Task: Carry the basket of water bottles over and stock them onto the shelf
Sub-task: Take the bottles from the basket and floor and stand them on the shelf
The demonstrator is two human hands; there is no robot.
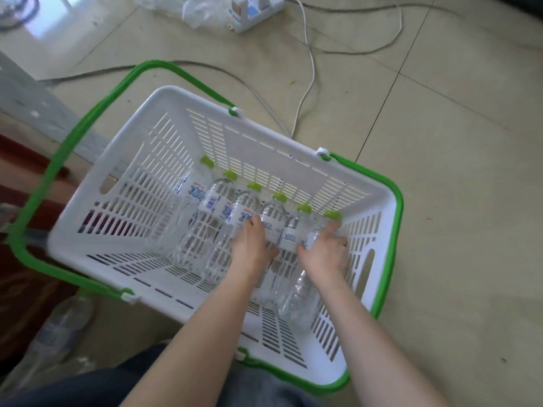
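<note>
A white slotted basket [164, 136] with two green handles [55, 165] folded down sits on the tiled floor. Several clear water bottles [205, 218] with green caps and white-blue labels lie side by side on its bottom. My left hand [252, 245] reaches into the basket and rests over a bottle in the middle of the row. My right hand [326, 248] wraps around the rightmost bottle [302, 301] near its neck. No shelf is visible.
Grey and white cables [308, 63] trail over the floor beyond the basket, leading to a white power strip [258, 10] and crumpled plastic. Another clear bottle [64, 321] lies on the floor at the lower left beside dark red furniture [17, 259].
</note>
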